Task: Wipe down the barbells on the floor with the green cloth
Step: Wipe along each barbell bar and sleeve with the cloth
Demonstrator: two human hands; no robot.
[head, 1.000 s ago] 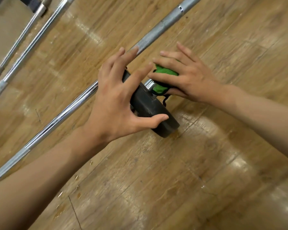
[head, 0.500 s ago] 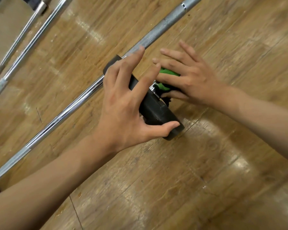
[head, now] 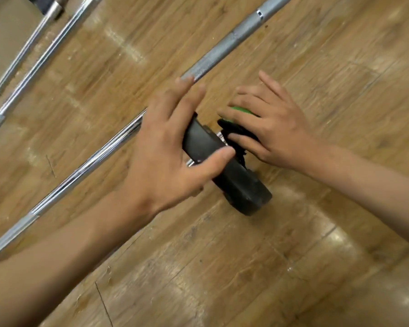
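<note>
— What is changing down by the near arm?

— The left hand (head: pixel 165 152) is sitting higher on the black plate (head: pixel 241 185) than half a second ago. Its thumb is now lying across the middle of the rim, leaving the plate's lower end bare. The fingers are spreading wide and straight, with the palm pressing against the plate's face.

— And just past it?

— The right hand (head: pixel 276 133) is covering more of the green cloth (head: pixel 242 110), so only a sliver of green is showing. Its fingers are fanning over the cloth while the thumb is pinching it from beneath, beside the plate.

— Which way is the barbell (head: pixel 80 171) running?

— It is lying on the wooden floor (head: pixel 246 267), its long axis slanting from near left to far right. The plate is standing on edge across it.

— How is it looking?

— The near shaft is gleaming like chrome. The far length is looking dull, grey and speckled. Two more bars (head: pixel 33 67) are lying well apart at far left.
</note>
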